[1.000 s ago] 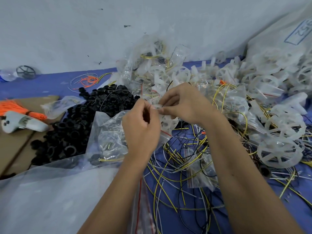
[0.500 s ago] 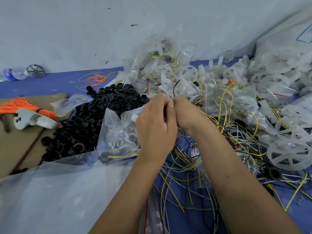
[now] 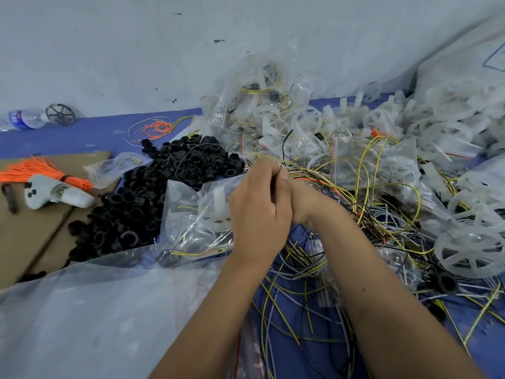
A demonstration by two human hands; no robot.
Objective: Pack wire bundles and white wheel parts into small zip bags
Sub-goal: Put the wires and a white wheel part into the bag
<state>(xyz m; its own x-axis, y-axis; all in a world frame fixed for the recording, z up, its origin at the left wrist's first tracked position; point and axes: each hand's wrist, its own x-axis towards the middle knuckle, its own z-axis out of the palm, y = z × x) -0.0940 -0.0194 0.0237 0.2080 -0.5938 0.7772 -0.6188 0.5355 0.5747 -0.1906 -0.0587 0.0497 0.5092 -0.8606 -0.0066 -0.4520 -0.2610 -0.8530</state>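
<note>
1. Since a second ago we have brought our hands together at the centre of the frame: the left hand (image 3: 259,212) and right hand (image 3: 297,201) were slightly apart then, each pinching one end of a small bag's top, and now they are pressed side by side, knuckles touching.
2. The left hand's fingers are curled inward; the right hand's thumb tip shows at the top beside them. What they grip is hidden between them, so we cannot tell the hold; we judge it is the bag's zip strip being pinched shut.
3. A clear zip bag (image 3: 196,214) with a white wheel part (image 3: 220,212) and a yellow wire inside lies just left of the left hand, touching it.
4. Loose wires (image 3: 369,203) sprawl right of centre; loose white wheels (image 3: 470,253) lie at the right edge; filled bags (image 3: 259,105) are heaped at upper centre.
5. We read this as one bag nearly sealed, with plenty left to pack.
</note>
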